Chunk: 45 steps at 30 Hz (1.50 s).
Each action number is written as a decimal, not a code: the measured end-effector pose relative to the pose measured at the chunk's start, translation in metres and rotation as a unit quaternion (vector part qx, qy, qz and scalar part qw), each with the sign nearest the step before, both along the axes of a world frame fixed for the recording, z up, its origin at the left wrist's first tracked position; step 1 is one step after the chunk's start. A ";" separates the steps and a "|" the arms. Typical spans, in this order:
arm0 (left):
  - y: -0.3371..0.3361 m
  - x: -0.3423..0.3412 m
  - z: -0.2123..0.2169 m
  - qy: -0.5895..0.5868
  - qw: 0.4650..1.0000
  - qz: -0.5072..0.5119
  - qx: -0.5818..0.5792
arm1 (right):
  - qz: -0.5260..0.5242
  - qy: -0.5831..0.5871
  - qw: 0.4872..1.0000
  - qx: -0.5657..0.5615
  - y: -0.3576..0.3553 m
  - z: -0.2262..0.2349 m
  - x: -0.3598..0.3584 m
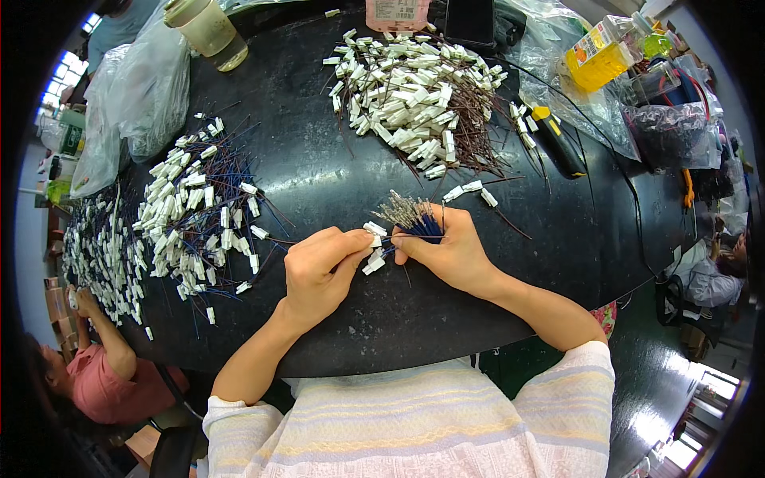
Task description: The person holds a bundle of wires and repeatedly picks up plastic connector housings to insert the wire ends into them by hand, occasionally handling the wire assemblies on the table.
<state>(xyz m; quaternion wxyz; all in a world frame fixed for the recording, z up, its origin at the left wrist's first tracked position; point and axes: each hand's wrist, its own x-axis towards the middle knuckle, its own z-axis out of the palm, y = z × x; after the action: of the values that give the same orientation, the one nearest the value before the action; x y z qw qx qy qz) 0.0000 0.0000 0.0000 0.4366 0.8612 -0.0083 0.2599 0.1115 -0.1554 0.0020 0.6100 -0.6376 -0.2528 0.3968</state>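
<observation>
Left hand [319,267]: curled, fingertips pinching a white connector [374,229] near the table middle.
Right hand [446,247]: closed around a wire bundle [410,217], thumb pressed on top.
Wire bundle: blue wires with metal tips fanned out above the right fist, pointing up and to the left, just beside the connector.
Loose connectors [373,263]: two small white pieces lying under the left fingertips, touching the table.
Table [319,159]: black, glossy, round edge toward the body.
Left pile [195,215]: white connectors with blue wires, to the left of the left hand, apart from it.
Far pile [418,80]: white connectors with brown wires, well beyond both hands.
Cup [207,28]: pale, with lid, at the far left edge.
Yellow cutter [558,139]: lying right of the far pile.
Yellow bottle [602,56]: at the far right, among clear bags.
Co-worker [96,374]: in pink shirt, lower left, at a further pile.
</observation>
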 end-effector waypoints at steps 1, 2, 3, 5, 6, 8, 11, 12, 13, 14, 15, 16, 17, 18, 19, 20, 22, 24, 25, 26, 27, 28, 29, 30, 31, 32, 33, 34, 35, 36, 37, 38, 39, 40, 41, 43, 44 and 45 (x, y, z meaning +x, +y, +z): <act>0.000 0.000 0.000 0.002 1.000 0.001 0.003 | -0.001 -0.001 1.000 0.001 0.000 0.000 0.000; -0.001 0.000 0.001 0.004 1.000 0.001 0.006 | -0.002 -0.002 1.000 0.002 0.000 0.000 -0.001; -0.002 0.001 0.001 0.003 1.000 0.001 0.006 | -0.002 -0.003 1.000 0.002 0.000 0.000 0.000; -0.004 0.004 0.002 -0.006 1.000 -0.004 -0.005 | 0.003 -0.025 1.000 0.009 -0.001 -0.003 0.001; -0.004 0.003 0.002 -0.007 1.000 -0.005 -0.004 | 0.002 -0.025 1.000 0.010 0.000 -0.003 0.001; -0.002 0.002 0.001 0.003 1.000 -0.003 0.010 | -0.003 -0.024 0.999 0.032 0.002 -0.002 0.000; -0.002 -0.001 -0.004 0.053 0.992 0.011 -0.115 | 0.001 0.009 1.000 0.028 0.003 0.000 0.002; 0.001 0.000 -0.002 0.050 0.992 0.011 -0.113 | 0.001 0.007 1.000 0.030 0.002 0.000 0.002; 0.004 0.001 0.001 0.051 0.992 0.006 -0.116 | -0.003 0.012 1.000 0.028 0.000 -0.001 0.001; 0.007 0.002 0.004 0.052 0.991 0.002 -0.120 | -0.008 0.018 0.999 0.027 -0.001 -0.001 0.001; 0.006 0.003 0.010 0.051 0.992 0.004 -0.118 | -0.006 0.017 0.999 0.028 -0.001 0.000 0.001; 0.003 0.005 0.016 0.072 0.993 0.008 -0.089 | -0.003 0.012 0.999 0.030 -0.001 0.000 0.000; 0.002 0.007 0.019 0.093 0.994 0.012 -0.061 | -0.001 0.006 0.999 0.031 -0.001 0.000 0.000; 0.005 0.008 0.013 0.069 0.996 -0.011 -0.046 | 0.001 0.005 0.999 0.033 -0.001 0.000 0.000; 0.006 0.007 0.010 0.067 0.997 -0.010 -0.045 | 0.006 0.009 0.999 0.036 -0.002 -0.001 0.000; 0.006 0.007 0.010 0.073 0.996 -0.013 -0.050 | 0.010 0.013 0.999 0.039 -0.003 -0.002 0.001; 0.005 0.008 0.011 0.079 0.995 -0.018 -0.056 | 0.006 0.017 0.999 0.044 -0.003 -0.001 0.000; 0.005 0.012 0.015 0.021 0.997 -0.026 0.069 | 0.004 0.023 0.998 0.051 -0.003 0.001 0.000; 0.006 0.014 0.015 0.022 0.997 -0.024 0.071 | 0.000 0.033 0.998 0.049 -0.002 0.002 0.000; 0.006 0.017 0.015 0.005 0.997 -0.024 0.069 | -0.004 0.044 0.998 0.047 -0.002 0.003 0.000; 0.005 0.020 0.014 -0.014 0.997 -0.026 0.065 | -0.005 0.044 0.998 0.047 -0.003 0.002 0.000; 0.005 0.020 0.015 -0.013 0.997 -0.027 0.065 | -0.013 0.042 0.998 0.046 -0.004 0.001 0.001; 0.005 0.018 0.016 0.073 0.997 -0.031 -0.013 | -0.022 0.040 0.998 0.044 -0.005 0.000 0.002; 0.005 0.017 0.016 0.158 0.983 -0.035 -0.090 | -0.022 0.041 0.998 0.044 -0.007 0.001 0.002; 0.004 0.017 0.014 0.190 0.955 -0.020 -0.229 | -0.028 0.047 0.998 0.030 -0.008 0.004 0.003; 0.006 0.019 0.018 0.206 0.935 -0.033 -0.287 | -0.034 0.052 0.998 0.016 -0.009 0.006 0.004; 0.010 0.023 0.024 0.221 0.911 -0.045 -0.344 | -0.033 0.053 0.998 0.017 -0.010 0.006 0.004; 0.014 0.026 0.025 0.226 0.926 -0.074 -0.294 | -0.051 0.072 0.995 0.036 -0.010 0.007 0.006; 0.018 0.032 0.026 0.227 0.926 -0.074 -0.293 | -0.069 0.091 0.992 0.056 -0.010 0.007 0.007; 0.023 0.040 0.026 0.223 0.934 -0.092 -0.264 | -0.077 0.095 0.990 0.066 -0.009 0.009 0.006; 0.027 0.051 0.024 0.219 0.940 -0.113 -0.235 | -0.080 0.093 0.990 0.065 -0.010 0.007 0.007; 0.030 0.062 0.026 0.207 0.944 -0.075 -0.244 | -0.086 0.107 0.988 0.066 -0.011 0.004 0.007; 0.036 0.072 0.020 0.184 0.968 -0.028 -0.171 | -0.089 0.121 0.986 0.068 -0.011 0.003 0.008; 0.042 0.081 0.014 0.115 0.993 -0.012 -0.001 | -0.085 0.119 0.987 0.071 -0.010 0.004 0.007; 0.048 0.087 0.010 0.044 0.985 0.005 0.169 | -0.086 0.117 0.986 0.075 -0.008 0.005 0.005; 0.042 0.096 0.005 0.009 0.973 0.004 0.231 | -0.090 0.114 0.986 0.076 -0.009 0.004 0.004; 0.041 0.099 0.004 -0.023 0.956 0.003 0.292 | -0.088 0.115 0.987 0.075 -0.009 0.004 0.005; 0.042 0.102 0.001 -0.024 0.956 0.003 0.292 | -0.088 0.118 0.986 0.074 -0.010 0.003 0.004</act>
<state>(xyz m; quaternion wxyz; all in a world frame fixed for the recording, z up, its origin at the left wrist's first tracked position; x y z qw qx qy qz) 0.1021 0.0420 0.0009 0.1653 0.9446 -0.0918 0.2685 0.1159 -0.1650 0.0050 0.7132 -0.5597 -0.1506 0.3942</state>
